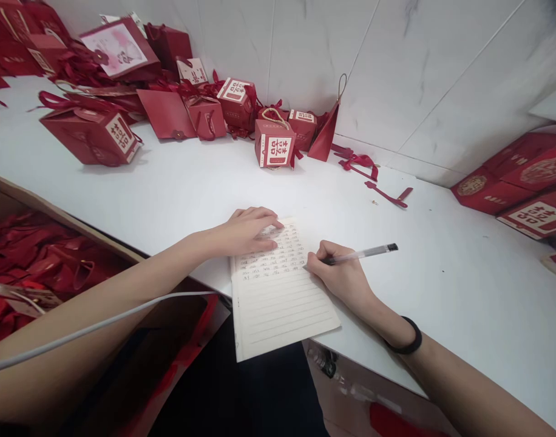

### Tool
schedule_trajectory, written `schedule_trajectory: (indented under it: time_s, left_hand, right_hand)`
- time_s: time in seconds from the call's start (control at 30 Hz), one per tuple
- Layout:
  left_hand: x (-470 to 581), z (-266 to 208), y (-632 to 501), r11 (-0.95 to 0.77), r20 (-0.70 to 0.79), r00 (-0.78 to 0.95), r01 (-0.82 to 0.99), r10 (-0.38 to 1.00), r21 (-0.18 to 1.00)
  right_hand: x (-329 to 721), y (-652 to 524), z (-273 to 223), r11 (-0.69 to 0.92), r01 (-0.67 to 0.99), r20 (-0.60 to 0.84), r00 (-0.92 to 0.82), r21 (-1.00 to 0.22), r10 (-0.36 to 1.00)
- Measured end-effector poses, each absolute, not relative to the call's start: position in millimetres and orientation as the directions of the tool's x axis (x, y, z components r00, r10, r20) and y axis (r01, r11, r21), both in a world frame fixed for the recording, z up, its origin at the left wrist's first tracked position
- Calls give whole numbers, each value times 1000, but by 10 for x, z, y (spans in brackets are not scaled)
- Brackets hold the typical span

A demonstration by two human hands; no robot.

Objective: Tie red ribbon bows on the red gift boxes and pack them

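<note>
A lined notepad (284,315) lies at the front edge of the white table, its lower part jutting out past the edge. Rows of small handwriting fill its upper half; the lines below are blank. My left hand (250,232) rests on the top left of the page with fingers stretched out and slightly apart. In my right hand (339,270) is a clear pen (366,252) with a black end, held in a writing grip. Its tip is near the right end of the written rows; whether it touches the paper I cannot tell.
Red gift boxes (275,145) and ribbons line the wall at the back. Loose red straps (387,194) lie right of them. More red boxes (533,176) stand at far right. A carton of red items (54,261) sits below the table at left. A white cable (100,321) crosses my left forearm.
</note>
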State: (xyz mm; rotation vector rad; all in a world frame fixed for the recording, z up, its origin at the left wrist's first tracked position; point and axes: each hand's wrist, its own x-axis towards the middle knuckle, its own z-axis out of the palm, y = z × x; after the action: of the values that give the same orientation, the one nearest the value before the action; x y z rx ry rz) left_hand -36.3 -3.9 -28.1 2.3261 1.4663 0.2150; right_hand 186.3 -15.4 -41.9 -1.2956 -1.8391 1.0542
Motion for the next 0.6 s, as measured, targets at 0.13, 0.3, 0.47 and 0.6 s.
schedule_trajectory:
  time_s: [0.13, 0.3, 0.47, 0.6]
  left_hand:
    - [-357, -269, -42, -373, -83, 437, 841, 896, 392]
    - [-358, -269, -41, -371, -89, 434, 845, 897, 387]
    - [-365, -281, -33, -375, -81, 437, 842, 896, 388]
    - [-366, -290, -30, -370, -80, 433, 841, 898, 395]
  right_hand:
    - [1865, -153, -413, 191, 447, 52, -304, -874, 951]
    - [1868, -149, -418, 195, 454, 64, -287, -869, 956]
    - [1867, -152, -421, 212, 457, 76, -297, -864, 952]
    - [1874, -154, -423, 206, 449, 84, -277, -870, 957]
